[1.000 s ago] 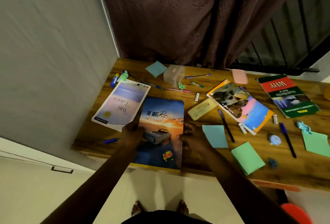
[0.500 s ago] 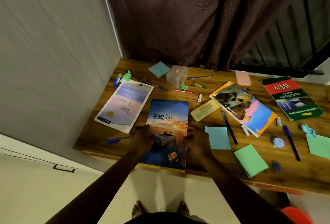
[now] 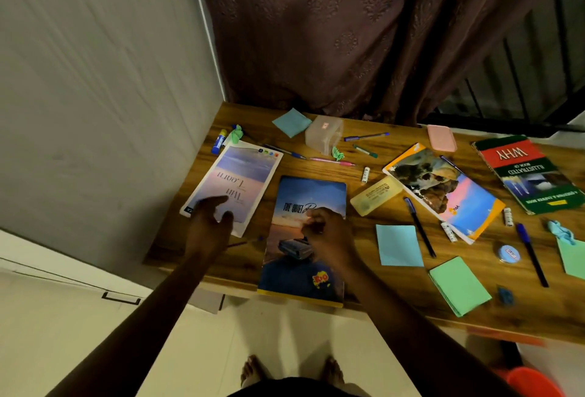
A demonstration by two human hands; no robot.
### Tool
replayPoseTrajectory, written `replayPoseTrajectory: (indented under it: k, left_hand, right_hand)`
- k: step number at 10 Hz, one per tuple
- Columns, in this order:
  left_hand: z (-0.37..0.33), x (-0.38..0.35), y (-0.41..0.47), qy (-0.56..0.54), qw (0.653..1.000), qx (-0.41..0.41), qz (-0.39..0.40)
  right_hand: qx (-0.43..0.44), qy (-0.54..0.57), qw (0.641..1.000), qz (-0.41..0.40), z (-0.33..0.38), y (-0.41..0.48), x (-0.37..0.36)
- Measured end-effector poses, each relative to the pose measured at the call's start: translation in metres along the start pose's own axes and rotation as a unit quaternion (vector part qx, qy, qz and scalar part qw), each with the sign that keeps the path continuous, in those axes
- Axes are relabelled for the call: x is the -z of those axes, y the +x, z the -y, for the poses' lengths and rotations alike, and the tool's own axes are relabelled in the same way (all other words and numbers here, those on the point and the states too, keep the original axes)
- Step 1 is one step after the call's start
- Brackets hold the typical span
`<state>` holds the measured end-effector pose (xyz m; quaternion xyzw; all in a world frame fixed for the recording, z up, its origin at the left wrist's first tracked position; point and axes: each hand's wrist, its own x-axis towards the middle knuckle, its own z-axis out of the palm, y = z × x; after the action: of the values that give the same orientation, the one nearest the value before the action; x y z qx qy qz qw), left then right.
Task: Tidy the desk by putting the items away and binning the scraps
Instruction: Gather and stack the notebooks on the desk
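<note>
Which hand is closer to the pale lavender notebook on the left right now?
Left. The left hand is over the pale lavender notebook's near corner; the right hand is beside it, over the blue notebook.

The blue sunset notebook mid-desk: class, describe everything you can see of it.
The notebook is closed, flat and glossy soft-covered. It shows an orange sunset sky, a car and dark blue below. The title "THE QUIET" is partly hidden. There is a yellow-red sticker near its lower right and a yellow strip along its near edge. It reaches the front edge of the desk. The right hand, fingers curled, sits over its middle; contact is unclear.
</note>
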<state>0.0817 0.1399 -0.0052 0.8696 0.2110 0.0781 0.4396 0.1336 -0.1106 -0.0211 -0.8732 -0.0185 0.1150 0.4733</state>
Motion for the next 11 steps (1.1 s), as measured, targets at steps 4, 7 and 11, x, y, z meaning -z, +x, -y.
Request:
replayPoseTrajectory:
  k: [4,7,11]
  left_hand:
    - [0.098,0.026,0.067,0.035,0.993,0.095,0.062]
    - [0.043,0.044,0.050,-0.012,0.991,0.111,0.071]
    - [-0.031,0.049,0.024,-0.057,0.990,0.020,0.125]
  right_hand:
    - [-0.218,0.259,0.939,0.061,0.067,0.044,-0.100]
    - [-0.214,0.297,0.928,0.070,0.087,0.037,-0.123]
    - [0.110,0.070,0.990,-0.051,0.137,0.022,-0.016]
